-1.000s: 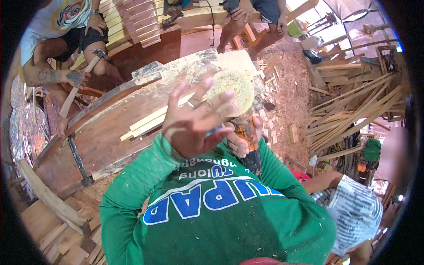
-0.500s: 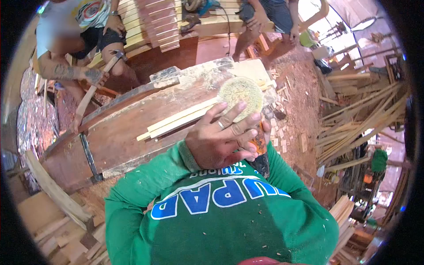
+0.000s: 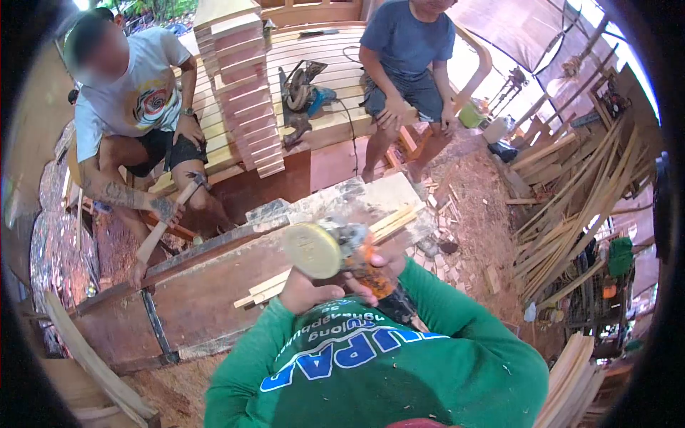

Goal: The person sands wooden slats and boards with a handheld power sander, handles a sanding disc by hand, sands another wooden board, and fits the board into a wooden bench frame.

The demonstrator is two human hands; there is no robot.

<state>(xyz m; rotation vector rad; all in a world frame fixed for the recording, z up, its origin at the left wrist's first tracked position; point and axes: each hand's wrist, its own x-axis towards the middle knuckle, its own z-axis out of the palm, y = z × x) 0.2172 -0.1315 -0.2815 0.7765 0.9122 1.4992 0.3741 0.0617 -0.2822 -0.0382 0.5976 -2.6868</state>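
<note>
An orange and black angle grinder is held close to my chest in my right hand, whose fingers wrap round its body. The grinder's round, yellowish sanding disc faces up and left. My left hand is just below the disc, its thumb pointing towards the grinder. The disc and tool hide most of my left fingers, so their grip cannot be made out. Beyond the grinder, thin pale wood strips lie on a dusty brown wooden plank surface.
At the left, a seated person holds a hammer. Another person in a blue shirt sits on a slatted bench bearing a power tool. Wood offcuts litter the ground; long strips are piled at right.
The grinder has turned, swinging its disc to the left. My left hand has moved from spread over the disc to below it. The view has tilted up, showing more of both seated people.
</note>
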